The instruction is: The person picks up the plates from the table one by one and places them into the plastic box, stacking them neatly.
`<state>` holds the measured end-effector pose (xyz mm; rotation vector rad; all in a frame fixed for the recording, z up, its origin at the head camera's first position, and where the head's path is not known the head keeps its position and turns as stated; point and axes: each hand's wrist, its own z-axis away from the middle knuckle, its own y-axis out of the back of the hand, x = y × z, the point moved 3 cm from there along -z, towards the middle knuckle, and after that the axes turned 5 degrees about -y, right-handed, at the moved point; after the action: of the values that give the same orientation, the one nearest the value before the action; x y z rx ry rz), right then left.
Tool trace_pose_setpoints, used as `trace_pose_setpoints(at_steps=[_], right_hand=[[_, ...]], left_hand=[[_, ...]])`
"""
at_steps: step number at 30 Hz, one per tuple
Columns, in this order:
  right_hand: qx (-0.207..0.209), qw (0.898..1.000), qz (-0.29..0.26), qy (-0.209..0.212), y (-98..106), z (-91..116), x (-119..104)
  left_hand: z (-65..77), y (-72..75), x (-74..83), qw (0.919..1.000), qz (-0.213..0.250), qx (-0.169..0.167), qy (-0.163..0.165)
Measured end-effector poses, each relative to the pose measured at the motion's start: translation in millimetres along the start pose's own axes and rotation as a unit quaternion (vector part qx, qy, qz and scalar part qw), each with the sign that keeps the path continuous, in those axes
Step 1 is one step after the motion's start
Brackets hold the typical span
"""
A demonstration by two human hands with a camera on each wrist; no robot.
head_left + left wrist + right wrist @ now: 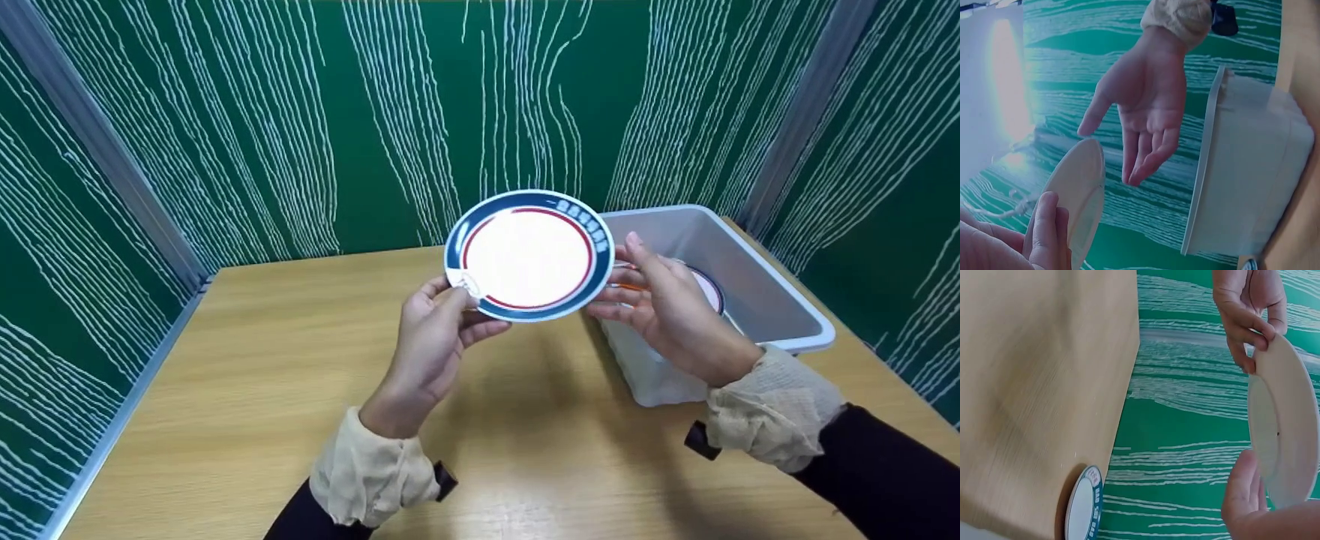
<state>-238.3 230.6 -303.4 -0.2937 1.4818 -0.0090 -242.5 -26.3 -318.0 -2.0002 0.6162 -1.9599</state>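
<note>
My left hand pinches the lower left rim of a round plate, thumb in front and fingers behind. The plate has a white middle, a thin red ring, a dark blue band and a white patch by the thumb. It is held up above the table, its face tilted toward the head camera. My right hand is beside the plate's right edge, fingers extended and thumb spread. In the left wrist view, a gap shows between this right hand and the rim. The plate's pale underside shows in the right wrist view.
A grey plastic bin stands at the table's right side, with a dark-rimmed plate inside, partly behind my right hand. Another blue-rimmed plate lies on the wooden table. Green walls with white lines enclose the table's back and sides.
</note>
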Motion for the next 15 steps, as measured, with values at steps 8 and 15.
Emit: trace_pose_setpoints(at_steps=[8, 15], right_hand=[[-0.007, 0.997, -0.08, -0.011, -2, 7, 4], [0.005, 0.993, -0.112, -0.024, 2, 9, 4]], left_hand=[[11.7, -7.3, -8.9, 0.9992, -0.004, -0.039, -0.002], [9.4, -10.3, -14.5, 0.9983, -0.012, -0.056, -0.007]])
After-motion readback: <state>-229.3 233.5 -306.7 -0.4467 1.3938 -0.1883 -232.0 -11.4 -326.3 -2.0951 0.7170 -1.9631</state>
